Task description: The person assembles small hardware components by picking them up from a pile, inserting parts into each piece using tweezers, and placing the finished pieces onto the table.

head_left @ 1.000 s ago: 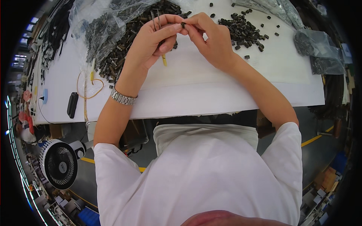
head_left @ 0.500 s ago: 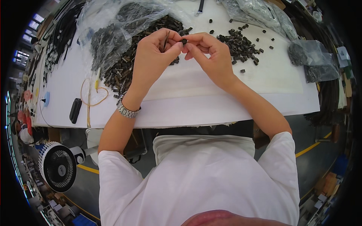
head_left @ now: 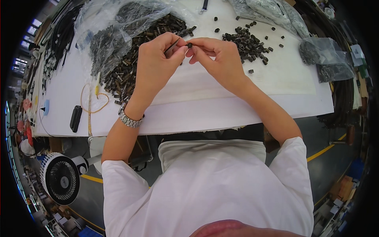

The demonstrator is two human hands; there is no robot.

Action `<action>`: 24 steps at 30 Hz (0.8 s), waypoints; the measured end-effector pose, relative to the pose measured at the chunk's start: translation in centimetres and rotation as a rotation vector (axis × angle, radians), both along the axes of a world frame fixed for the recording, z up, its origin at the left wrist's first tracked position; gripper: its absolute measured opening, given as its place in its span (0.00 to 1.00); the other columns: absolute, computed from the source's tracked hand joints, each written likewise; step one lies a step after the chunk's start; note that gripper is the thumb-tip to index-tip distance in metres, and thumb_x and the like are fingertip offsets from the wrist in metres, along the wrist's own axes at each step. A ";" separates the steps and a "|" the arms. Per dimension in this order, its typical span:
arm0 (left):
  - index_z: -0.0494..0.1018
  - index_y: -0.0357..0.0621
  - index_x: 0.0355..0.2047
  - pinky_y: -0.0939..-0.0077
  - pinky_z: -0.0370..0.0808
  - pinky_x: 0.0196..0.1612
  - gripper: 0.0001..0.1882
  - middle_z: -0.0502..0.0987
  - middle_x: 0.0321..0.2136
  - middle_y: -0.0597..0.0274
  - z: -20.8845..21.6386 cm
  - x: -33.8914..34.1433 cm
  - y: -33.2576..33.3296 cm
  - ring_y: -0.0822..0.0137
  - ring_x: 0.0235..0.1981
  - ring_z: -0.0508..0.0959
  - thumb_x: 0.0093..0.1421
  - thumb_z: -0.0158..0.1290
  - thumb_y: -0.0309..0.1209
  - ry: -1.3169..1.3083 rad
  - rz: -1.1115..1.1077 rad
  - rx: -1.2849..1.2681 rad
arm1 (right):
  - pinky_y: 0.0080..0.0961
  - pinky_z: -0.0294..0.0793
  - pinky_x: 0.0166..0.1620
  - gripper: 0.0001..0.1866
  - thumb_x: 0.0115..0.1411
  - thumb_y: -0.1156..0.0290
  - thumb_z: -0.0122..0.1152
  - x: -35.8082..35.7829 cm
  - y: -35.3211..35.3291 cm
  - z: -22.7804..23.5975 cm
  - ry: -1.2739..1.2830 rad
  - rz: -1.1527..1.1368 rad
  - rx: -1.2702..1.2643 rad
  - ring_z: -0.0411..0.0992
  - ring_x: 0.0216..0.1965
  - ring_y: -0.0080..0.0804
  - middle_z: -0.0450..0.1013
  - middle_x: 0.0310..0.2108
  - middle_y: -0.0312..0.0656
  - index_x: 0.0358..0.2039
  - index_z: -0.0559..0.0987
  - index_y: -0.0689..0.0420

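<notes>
My hands meet over the table, fingertips close together at a small black loop-shaped piece [head_left: 189, 45]. My right hand [head_left: 221, 59] pinches that piece between thumb and forefinger. My left hand [head_left: 156, 63] is closed, its thumb and forefinger touching the same piece. A thin dark pointed tool [head_left: 172, 46], perhaps tweezers, sticks out of the left hand; most of it is hidden by the fingers. Beyond my right hand lies a pile of small black loops [head_left: 249, 46]. To the left of my left hand spreads a larger heap of dark brown and black pieces [head_left: 126, 65].
Clear plastic bags [head_left: 104, 43] cover part of the left heap. More bags [head_left: 327, 59] lie at the right. A black oblong case [head_left: 76, 118] and a yellow cord [head_left: 94, 110] rest near the front left of the white table [head_left: 197, 114]. A fan [head_left: 61, 179] stands below.
The dark tool in my left hand has tilted from nearly upright to slanting right. Both hands stay together at the small piece; the whole view has shifted slightly.
</notes>
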State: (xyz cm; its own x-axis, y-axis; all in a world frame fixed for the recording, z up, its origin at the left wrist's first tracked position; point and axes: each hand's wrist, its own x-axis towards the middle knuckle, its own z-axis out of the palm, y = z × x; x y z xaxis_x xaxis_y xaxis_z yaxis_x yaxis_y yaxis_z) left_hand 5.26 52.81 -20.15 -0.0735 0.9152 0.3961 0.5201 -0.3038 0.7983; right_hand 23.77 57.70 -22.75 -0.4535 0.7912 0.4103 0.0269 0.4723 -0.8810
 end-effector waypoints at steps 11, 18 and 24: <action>0.81 0.35 0.40 0.89 0.64 0.21 0.07 0.79 0.23 0.68 -0.9 -3.2 1.9 0.84 0.19 0.71 0.66 0.62 0.28 -0.322 -0.299 -0.272 | 0.27 0.85 0.46 0.12 0.74 0.73 0.56 0.4 1.6 0.0 0.186 0.375 -0.352 0.86 0.40 0.35 0.84 0.38 0.48 0.48 0.82 0.69; 0.79 0.38 0.45 0.91 0.49 0.13 0.11 0.77 0.25 0.71 -1.8 -4.4 3.1 0.89 0.11 0.58 0.70 0.61 0.33 -0.709 -0.465 -0.540 | 0.28 0.85 0.48 0.11 0.75 0.72 0.56 0.2 1.2 -0.4 0.174 0.336 -0.362 0.85 0.40 0.34 0.83 0.40 0.51 0.48 0.80 0.68; 0.80 0.38 0.45 0.89 0.55 0.17 0.11 0.78 0.25 0.69 -1.5 -4.3 2.8 0.87 0.15 0.63 0.71 0.60 0.34 -0.726 -0.439 -0.610 | 0.22 0.84 0.42 0.11 0.73 0.72 0.62 0.6 0.9 0.1 0.156 0.216 -0.322 0.84 0.34 0.30 0.84 0.36 0.48 0.47 0.80 0.68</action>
